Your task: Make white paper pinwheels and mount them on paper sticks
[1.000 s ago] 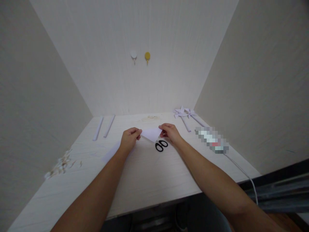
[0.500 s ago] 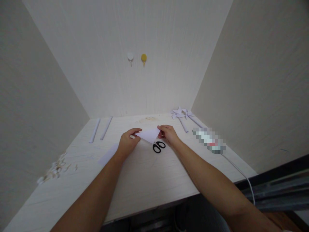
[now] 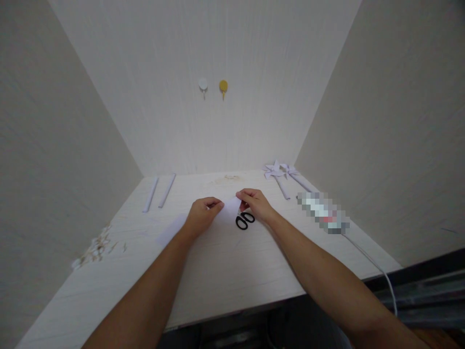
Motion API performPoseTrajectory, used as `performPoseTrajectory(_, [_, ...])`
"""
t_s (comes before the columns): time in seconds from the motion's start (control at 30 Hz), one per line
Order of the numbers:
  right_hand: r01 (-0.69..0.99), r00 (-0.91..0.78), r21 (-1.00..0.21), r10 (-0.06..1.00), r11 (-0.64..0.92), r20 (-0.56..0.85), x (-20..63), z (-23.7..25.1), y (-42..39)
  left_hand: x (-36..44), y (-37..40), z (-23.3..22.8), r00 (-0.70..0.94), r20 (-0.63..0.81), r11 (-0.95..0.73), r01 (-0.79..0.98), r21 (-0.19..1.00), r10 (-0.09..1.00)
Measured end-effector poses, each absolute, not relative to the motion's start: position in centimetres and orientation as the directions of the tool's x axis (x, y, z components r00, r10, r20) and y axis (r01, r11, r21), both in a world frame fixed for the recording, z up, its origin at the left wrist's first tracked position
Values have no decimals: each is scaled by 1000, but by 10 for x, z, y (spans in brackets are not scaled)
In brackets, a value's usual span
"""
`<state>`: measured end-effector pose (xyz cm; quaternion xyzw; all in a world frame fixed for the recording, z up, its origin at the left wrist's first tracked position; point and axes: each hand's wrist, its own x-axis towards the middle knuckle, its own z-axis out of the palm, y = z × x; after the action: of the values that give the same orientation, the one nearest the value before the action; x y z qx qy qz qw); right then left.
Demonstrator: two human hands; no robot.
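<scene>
Black scissors lie nearest; just past them, the left hand and right hand pinch the paper between them. The left fingers are closer to the right ones than before, so the paper may be bending. Pinwheels lie far back

held paper: pale lilac, seemingly | scissor handles: black | left hook: white | right hook: yellow | tabletop: off-white, streaked
</scene>
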<state>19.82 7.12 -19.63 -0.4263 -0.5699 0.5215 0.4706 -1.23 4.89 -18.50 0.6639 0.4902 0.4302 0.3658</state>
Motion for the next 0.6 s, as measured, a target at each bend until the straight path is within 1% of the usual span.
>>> performPoseTrajectory(0.2, [23,-280,-988,950,151,139,195,-187,63,-10,44,-179,331,108,-209,284,936,937])
performPoseTrajectory(0.37, [78,-321,-980,936,181,148,193,-182,55,-13,41,-175,437,12,-152,289,945,899])
performPoseTrajectory(0.5, [151,-307,-970,941,193,140,189,-182,54,-14,39,-174,448,-37,-111,299,948,893])
performPoseTrajectory(0.6, [241,-226,-953,965,184,129,190,-184,60,-14,42,-177,391,-42,-73,277,958,920])
